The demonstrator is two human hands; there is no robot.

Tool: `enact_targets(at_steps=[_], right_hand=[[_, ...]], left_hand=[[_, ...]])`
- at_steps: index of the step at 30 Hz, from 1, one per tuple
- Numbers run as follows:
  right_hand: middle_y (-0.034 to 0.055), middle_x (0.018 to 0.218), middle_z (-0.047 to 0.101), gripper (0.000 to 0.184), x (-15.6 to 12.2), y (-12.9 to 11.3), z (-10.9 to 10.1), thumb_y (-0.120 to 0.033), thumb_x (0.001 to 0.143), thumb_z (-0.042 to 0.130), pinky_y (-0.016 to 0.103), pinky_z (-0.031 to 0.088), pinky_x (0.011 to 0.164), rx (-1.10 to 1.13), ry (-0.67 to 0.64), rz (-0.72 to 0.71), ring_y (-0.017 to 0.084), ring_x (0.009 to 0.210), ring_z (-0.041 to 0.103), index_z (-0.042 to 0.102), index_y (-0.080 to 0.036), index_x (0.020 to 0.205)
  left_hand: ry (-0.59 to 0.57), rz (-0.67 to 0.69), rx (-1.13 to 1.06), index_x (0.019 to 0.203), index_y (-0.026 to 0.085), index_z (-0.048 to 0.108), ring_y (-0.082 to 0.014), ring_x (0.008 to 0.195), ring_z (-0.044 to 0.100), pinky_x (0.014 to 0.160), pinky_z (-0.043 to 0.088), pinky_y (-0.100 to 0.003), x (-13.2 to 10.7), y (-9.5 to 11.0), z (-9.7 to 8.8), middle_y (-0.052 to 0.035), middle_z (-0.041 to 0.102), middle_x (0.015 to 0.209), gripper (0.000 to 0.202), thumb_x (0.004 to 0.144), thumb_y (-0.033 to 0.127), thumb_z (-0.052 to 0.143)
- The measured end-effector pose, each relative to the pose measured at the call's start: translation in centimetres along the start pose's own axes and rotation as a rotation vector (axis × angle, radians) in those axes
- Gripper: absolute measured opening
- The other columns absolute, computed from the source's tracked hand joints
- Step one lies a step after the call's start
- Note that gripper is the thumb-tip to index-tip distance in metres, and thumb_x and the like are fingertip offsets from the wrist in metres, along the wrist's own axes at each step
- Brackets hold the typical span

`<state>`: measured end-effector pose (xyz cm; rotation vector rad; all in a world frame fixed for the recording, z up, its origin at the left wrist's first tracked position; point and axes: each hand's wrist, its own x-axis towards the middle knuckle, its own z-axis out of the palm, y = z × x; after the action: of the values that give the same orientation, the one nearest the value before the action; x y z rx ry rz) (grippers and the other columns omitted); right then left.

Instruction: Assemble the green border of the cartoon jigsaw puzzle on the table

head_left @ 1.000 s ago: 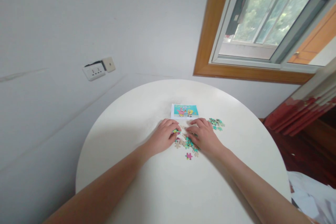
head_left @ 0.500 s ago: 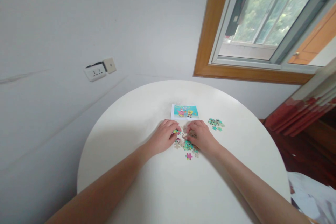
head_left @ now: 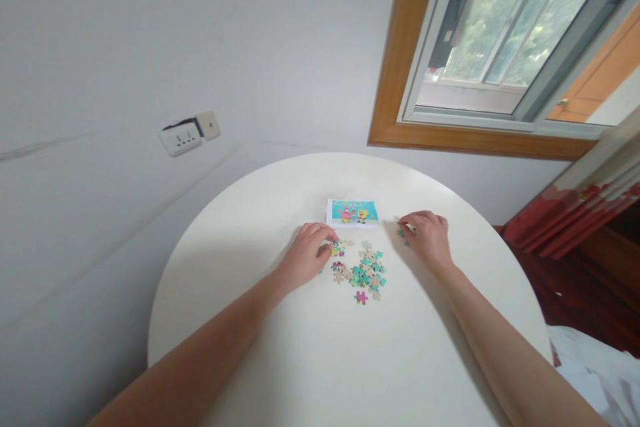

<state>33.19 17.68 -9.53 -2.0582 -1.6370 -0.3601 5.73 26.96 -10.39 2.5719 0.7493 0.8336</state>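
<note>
On the white table, a loose heap of jigsaw puzzle pieces [head_left: 369, 272] lies in the middle, some teal side up and others showing grey backs. My left hand [head_left: 307, 253] rests at the heap's left edge. Its thumb and forefinger are apart, beside a few yellow and pink puzzle pieces [head_left: 338, 249]. Farther right, my right hand [head_left: 427, 237] hovers over a second, smaller group of teal pieces [head_left: 401, 233] and covers most of it. Its thumb and forefinger pinch what looks like a puzzle piece [head_left: 398, 219].
A picture card [head_left: 353, 213] with cartoon figures lies behind the heap. One pink piece [head_left: 361, 297] sits apart at the front. The round table [head_left: 215, 260] meets a wall with a socket [head_left: 181, 139]; a window [head_left: 480, 40] and red-white curtain [head_left: 575, 213] are at the right.
My right hand has moved right, from the middle heap to the smaller group. The heap is now uncovered. My left hand has shifted slightly left, its fingers back from the yellow pieces.
</note>
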Motion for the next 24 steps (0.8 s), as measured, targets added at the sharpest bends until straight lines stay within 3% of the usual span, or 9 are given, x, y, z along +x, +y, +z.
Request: enact_targets(at_steps=[3, 6, 15, 24], right_hand=[[0.0050, 0.092, 0.072, 0.017, -0.1, 1.3, -0.2, -0.020, 0.085, 0.055, 0.041, 0.026, 0.089, -0.077, -0.040, -0.006, 0.024, 0.106, 0.053, 0.072, -0.022, 0.084], [0.0046, 0.097, 0.072, 0.018, -0.2, 0.9, -0.2, -0.022, 0.087, 0.054, 0.040, 0.027, 0.087, -0.081, -0.041, 0.002, 0.024, 0.106, 0.053, 0.072, -0.022, 0.086], [0.0044, 0.106, 0.066, 0.019, -1.7, -4.6, 0.5, -0.032, 0.086, 0.058, 0.038, 0.031, 0.086, 0.123, -0.199, -0.226, 0.023, 0.104, 0.050, 0.070, -0.028, 0.100], [0.0072, 0.104, 0.063, 0.016, -1.8, -5.9, 1.0, -0.024, 0.078, 0.064, 0.035, 0.034, 0.087, 0.234, -0.228, -0.091, 0.024, 0.104, 0.048, 0.065, -0.020, 0.093]], left_hand=[[0.011, -0.026, 0.014, 0.093, 0.021, 0.060, -0.0211, 0.102, 0.053, 0.093, 0.040, -0.038, 0.1, -0.3, 0.0, -0.0035, 0.063, 0.101, 0.019, 0.081, 0.010, 0.050], [0.017, -0.019, 0.012, 0.093, 0.020, 0.059, -0.0209, 0.102, 0.053, 0.093, 0.039, -0.037, 0.1, -0.4, 0.1, -0.0033, 0.063, 0.101, 0.020, 0.081, 0.009, 0.050], [0.001, -0.006, 0.013, 0.094, 0.021, 0.060, -0.0213, 0.101, 0.053, 0.092, 0.040, -0.037, 0.0, -0.1, 0.3, -0.0034, 0.063, 0.100, 0.020, 0.080, 0.009, 0.052], [-0.009, -0.007, 0.012, 0.094, 0.021, 0.060, -0.0215, 0.101, 0.053, 0.091, 0.041, -0.038, 0.1, -0.1, 0.5, -0.0037, 0.062, 0.100, 0.021, 0.079, 0.009, 0.051]])
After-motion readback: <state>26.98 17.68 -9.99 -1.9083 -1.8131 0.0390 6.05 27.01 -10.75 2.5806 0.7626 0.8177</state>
